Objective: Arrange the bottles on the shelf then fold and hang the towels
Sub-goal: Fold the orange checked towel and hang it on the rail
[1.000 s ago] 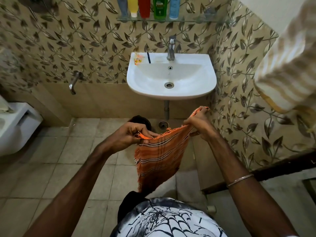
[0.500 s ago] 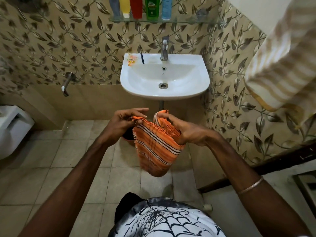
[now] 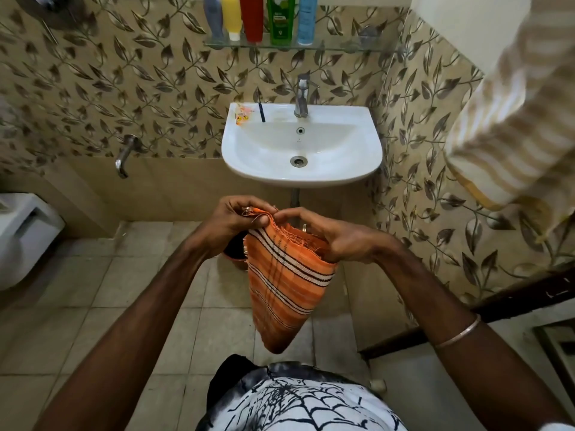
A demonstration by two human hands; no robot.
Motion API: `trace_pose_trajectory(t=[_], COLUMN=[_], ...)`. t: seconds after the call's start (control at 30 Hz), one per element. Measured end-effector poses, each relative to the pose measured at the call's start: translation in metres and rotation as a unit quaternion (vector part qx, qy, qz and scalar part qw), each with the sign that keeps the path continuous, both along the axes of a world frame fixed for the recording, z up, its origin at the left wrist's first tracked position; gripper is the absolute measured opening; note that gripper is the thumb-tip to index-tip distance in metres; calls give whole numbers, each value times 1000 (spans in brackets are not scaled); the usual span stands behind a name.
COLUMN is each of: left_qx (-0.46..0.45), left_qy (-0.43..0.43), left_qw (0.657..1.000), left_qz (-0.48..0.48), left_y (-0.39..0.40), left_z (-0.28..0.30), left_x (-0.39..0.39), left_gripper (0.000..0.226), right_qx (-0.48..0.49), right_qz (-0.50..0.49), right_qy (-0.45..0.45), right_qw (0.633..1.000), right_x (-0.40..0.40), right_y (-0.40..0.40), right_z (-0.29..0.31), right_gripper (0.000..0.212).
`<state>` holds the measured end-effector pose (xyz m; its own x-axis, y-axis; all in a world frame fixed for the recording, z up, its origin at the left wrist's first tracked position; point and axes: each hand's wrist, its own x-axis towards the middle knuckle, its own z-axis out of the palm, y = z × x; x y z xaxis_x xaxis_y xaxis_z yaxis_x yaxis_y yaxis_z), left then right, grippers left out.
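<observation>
Orange towel (image 3: 286, 287) pinched between both hands' fingers (image 3: 264, 219).

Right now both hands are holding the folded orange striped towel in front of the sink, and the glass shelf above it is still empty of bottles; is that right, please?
Not quite: the glass shelf is not empty. The head view shows five bottles standing in a row on it. The rest holds: the left hand and right hand hold the folded orange striped towel in front of the sink.
</observation>
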<state>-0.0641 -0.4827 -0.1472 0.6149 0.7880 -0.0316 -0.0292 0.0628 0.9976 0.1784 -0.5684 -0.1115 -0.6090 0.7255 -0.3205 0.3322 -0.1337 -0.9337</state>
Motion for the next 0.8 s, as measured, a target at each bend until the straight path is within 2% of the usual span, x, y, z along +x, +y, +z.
trace_pose_trajectory(t=[0.1, 0.2, 0.3, 0.43, 0.47, 0.5, 0.57, 0.63, 0.73, 0.8], left_qx=[9, 9, 22, 27, 28, 30, 31, 17, -14, -18], left_qy=[9, 17, 14, -27, -32, -35, -43, -62, -101, -118], left_qw=[1000, 999, 998, 995, 994, 994, 993, 991, 987, 986], left_qz=[22, 46, 61, 91, 97, 102, 109, 116, 128, 116], left_y=[-2, -7, -13, -17, -18, -17, -15, -12, -7, -2], left_z=[1, 3, 7, 16, 20, 22, 27, 32, 39, 42], left_x=[-3, -7, -8, -6, -6, -6, -9, -12, -21, -29], left_gripper=[24, 42, 49, 47, 45, 44, 45, 47, 48, 57], right_qx=[18, 48, 20, -34, -25, -5, 61, 104, 130, 132], right_qz=[-42, -114, -146, -154, -158, -167, -206, -248, -268, -263], right_qy=[18, 25, 58, 100, 86, 64, 17, 7, 30, 42], right_qw=[999, 992, 987, 982, 983, 984, 976, 963, 954, 955], right_x=[4, 15, 29, 39, 36, 32, 22, 15, 4, -3], right_y=[1, 1, 4, -1, -2, 0, 7, 14, 22, 27], right_z=[-1, 1, -6, -27, -31, -35, -37, -37, -29, -20], right_gripper=[84, 66, 54, 99, 100, 92, 62, 39, 27, 25])
